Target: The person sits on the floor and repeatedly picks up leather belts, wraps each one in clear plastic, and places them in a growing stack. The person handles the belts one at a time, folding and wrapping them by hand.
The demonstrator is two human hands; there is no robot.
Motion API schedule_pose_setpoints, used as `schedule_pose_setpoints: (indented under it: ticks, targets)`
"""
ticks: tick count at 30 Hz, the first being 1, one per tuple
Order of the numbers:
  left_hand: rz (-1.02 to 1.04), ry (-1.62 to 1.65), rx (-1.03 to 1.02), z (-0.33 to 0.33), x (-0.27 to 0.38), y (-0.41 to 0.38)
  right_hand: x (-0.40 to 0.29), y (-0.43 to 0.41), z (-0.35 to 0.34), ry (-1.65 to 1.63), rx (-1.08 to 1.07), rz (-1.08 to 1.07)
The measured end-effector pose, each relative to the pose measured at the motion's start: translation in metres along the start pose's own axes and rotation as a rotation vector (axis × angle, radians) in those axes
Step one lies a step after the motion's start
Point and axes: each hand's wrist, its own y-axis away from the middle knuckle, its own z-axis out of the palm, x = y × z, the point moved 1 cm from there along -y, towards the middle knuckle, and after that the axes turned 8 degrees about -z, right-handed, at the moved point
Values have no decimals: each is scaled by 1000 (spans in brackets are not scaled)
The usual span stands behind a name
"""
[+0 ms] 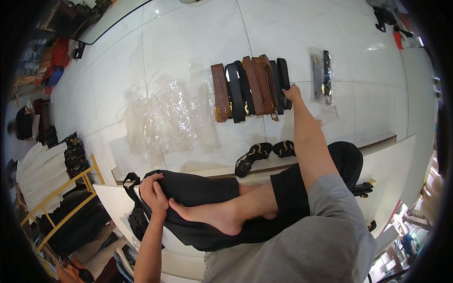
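A row of folded belts, brown (262,85) and black (236,92), lies side by side on the white tiled floor before me, with gold-coloured buckles showing on some. At the row's right end, my right hand (292,93) touches the outermost black belt (283,76); its fingertips are partly hidden, so whether it grips is unclear. My left hand (154,194) rests over my left knee, near my bare foot (208,215), holding nothing. To the right of the row, apart from it, lies a black belt (326,70) with clear plastic wrapping (316,78).
Crumpled clear plastic sleeves (170,113) spread over the floor left of the belts. Black sandals (253,159) stand below the row. A black bag (138,219) sits by my left knee, and a yellow metal rack (63,201) with clothes is at the left.
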Motion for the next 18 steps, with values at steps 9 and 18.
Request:
schedule_pose_setpoints:
  ticks: [9, 18]
  targets:
    - [23, 1, 9, -2, 2, -5, -48, 33, -26, -90, 166, 235]
    - [29, 85, 65, -4, -1, -5, -267, 87, -81, -623, 404, -532]
